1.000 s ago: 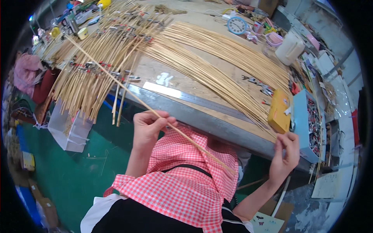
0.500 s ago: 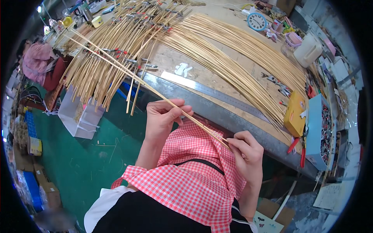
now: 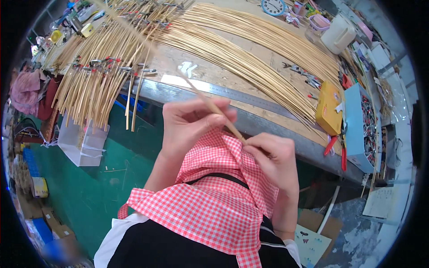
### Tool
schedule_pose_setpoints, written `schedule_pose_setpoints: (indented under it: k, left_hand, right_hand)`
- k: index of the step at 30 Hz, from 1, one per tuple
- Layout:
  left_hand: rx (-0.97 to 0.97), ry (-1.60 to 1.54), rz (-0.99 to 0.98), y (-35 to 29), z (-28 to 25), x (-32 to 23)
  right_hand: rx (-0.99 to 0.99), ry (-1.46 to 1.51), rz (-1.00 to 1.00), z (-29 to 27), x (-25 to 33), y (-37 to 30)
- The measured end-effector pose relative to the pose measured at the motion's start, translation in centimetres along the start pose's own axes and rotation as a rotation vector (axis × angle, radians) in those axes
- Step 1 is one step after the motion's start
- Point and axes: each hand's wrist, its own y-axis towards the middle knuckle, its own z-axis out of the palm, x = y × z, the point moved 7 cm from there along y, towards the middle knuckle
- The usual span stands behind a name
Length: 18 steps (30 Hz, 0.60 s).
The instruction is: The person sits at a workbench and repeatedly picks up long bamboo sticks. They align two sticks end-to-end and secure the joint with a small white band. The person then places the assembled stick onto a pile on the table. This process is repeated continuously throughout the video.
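Note:
Thin bamboo strips (image 3: 233, 130), held together at a slant, run from my right hand up past my left and blur toward the upper left. My left hand (image 3: 187, 127) has its thumb and fingers closed round them, smeared a little by motion. At the lower end, my right hand (image 3: 278, 161) pinches the tips between thumb and forefinger. Both hands are in front of the red checked apron (image 3: 196, 205), just short of the table's metal edge. How many strips are in my hands is unclear because of the blur.
Bamboo strips with metal clips (image 3: 127, 69) overhang the table at the left; more strips (image 3: 250, 67) lie across it. A steel ruler (image 3: 250, 98) lies along the near edge. At right are a yellow box (image 3: 328, 109), red-handled pliers (image 3: 343, 156) and a blue box (image 3: 355, 129) of clips.
The view has shifted, so the table sits further left and up. The held strips have swung steeper and now blur. My hands have drawn closer together along them, both still gripping.

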Motion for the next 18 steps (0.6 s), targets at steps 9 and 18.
schedule_pose_setpoints:
  k: [9, 18]
  left_hand:
    - [0.379, 0.321, 0.154, 2.6, 7.6, -0.6]
    - [0.383, 0.407, 0.322, 4.8, 8.6, 0.3]
  right_hand:
    - [-0.485, 0.362, -0.049, -7.1, 2.8, 2.4]
    - [-0.569, 0.259, -0.094, -7.3, 1.9, 2.6]
